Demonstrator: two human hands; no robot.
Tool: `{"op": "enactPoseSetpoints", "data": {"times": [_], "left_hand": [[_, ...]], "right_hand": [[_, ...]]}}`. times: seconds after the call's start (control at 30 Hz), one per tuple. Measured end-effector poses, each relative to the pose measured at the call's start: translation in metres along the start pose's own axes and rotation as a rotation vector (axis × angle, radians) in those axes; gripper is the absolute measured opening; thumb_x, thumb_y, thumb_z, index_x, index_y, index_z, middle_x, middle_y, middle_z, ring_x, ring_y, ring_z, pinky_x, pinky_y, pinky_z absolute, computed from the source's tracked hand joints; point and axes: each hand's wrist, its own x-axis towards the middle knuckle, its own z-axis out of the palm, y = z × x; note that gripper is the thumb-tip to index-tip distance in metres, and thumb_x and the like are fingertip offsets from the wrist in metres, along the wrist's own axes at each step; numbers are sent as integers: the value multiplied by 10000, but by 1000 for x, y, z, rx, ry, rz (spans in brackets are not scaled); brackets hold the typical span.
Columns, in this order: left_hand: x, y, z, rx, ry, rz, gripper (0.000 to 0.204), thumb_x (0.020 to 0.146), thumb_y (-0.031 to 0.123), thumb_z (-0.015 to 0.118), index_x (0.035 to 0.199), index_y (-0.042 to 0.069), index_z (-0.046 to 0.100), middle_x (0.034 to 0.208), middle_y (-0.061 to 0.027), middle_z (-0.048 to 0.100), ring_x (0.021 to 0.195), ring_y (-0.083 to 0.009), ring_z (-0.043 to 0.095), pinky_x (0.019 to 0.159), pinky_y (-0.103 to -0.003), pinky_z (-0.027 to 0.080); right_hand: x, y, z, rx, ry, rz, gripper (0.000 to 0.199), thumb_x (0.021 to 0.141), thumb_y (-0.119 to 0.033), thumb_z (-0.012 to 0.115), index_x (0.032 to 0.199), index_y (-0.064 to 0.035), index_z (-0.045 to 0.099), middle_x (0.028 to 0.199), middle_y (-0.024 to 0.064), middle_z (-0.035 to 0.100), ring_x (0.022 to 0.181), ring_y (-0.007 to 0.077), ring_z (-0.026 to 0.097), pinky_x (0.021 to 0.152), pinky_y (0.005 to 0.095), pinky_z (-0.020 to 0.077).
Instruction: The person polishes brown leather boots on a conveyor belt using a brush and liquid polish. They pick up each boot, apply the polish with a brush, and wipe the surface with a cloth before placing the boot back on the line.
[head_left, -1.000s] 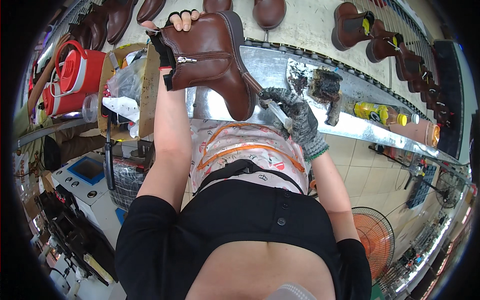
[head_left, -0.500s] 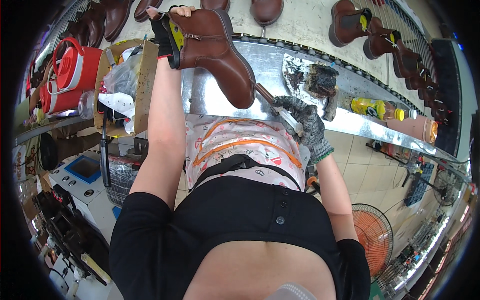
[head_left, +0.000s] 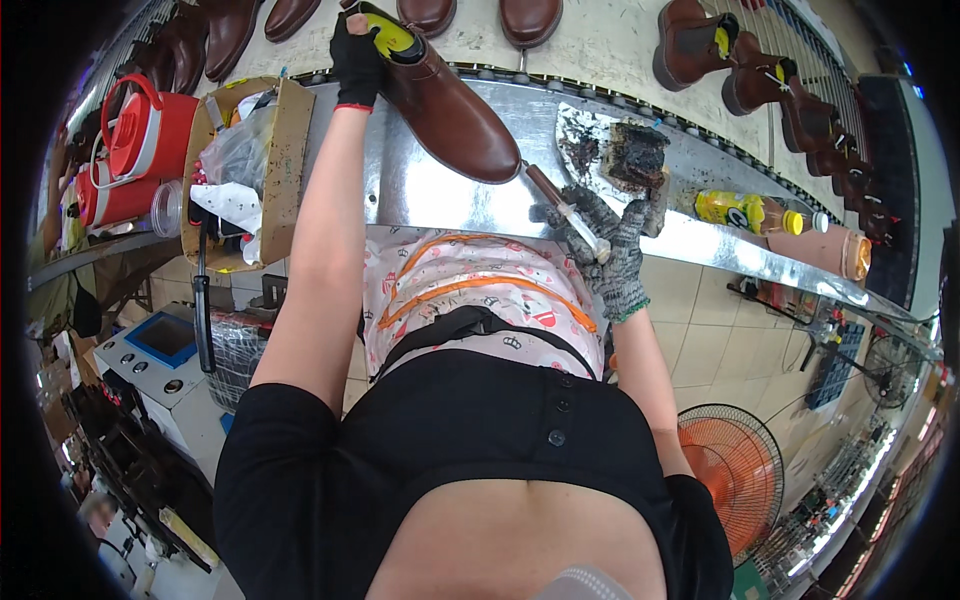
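My left hand (head_left: pixel 357 66), in a black glove with bare fingertips, grips a brown leather ankle boot (head_left: pixel 455 115) at its shaft opening. Yellow lining shows inside, and the toe points down and to the right. My right hand (head_left: pixel 607 250) wears a grey knit glove and holds a slim tool (head_left: pixel 548 190), brown along its upper part and pale near the fingers. Its upper end lies close to the boot's toe; I cannot tell whether they touch. Beyond that hand, a black-stained pad (head_left: pixel 637 153) rests on a smeared white sheet (head_left: pixel 578 150).
A metal ledge (head_left: pixel 420 205) runs along a conveyor (head_left: pixel 600 60) carrying several brown boots. On the left stand a cardboard box (head_left: pixel 288 170) of plastic bags and a red jug (head_left: pixel 140 135). Bottles (head_left: pixel 745 212) lie at the right; an orange fan (head_left: pixel 735 480) stands below.
My left hand has turned the boot, so its opening now faces up more and the toe points further right. My right hand has shifted slightly, the tool still in it.
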Motion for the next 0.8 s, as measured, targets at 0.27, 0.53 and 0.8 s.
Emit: {"op": "enactPoseSetpoints", "data": {"times": [0.27, 0.53, 0.8], "left_hand": [[-24, 127, -15, 542, -121, 0, 615, 812, 579, 514, 1149, 65, 498, 899, -162, 640, 832, -363, 622, 682, -430, 474], [-72, 196, -42, 538, -101, 5, 695, 755, 478, 664, 1213, 15, 421, 959, -166, 581, 840, -280, 589, 740, -372, 452], [-121, 244, -61, 510, -173, -143, 674, 597, 352, 842, 1030, 49, 425, 940, -46, 459, 786, -138, 501, 694, -257, 434]], "right_hand": [[-26, -20, 10, -141, 57, -95, 815, 846, -708, 263, 1139, -11, 568, 963, 136, 651, 599, 129, 597, 393, 169, 412], [-24, -11, 16, -427, 123, -290, 737, 871, -673, 278, 1148, -65, 588, 926, 72, 654, 528, 49, 511, 382, 158, 359], [-36, -12, 35, -683, 140, -441, 564, 931, -509, 292, 1140, -82, 594, 1009, 74, 635, 706, 85, 568, 468, 183, 423]]}}
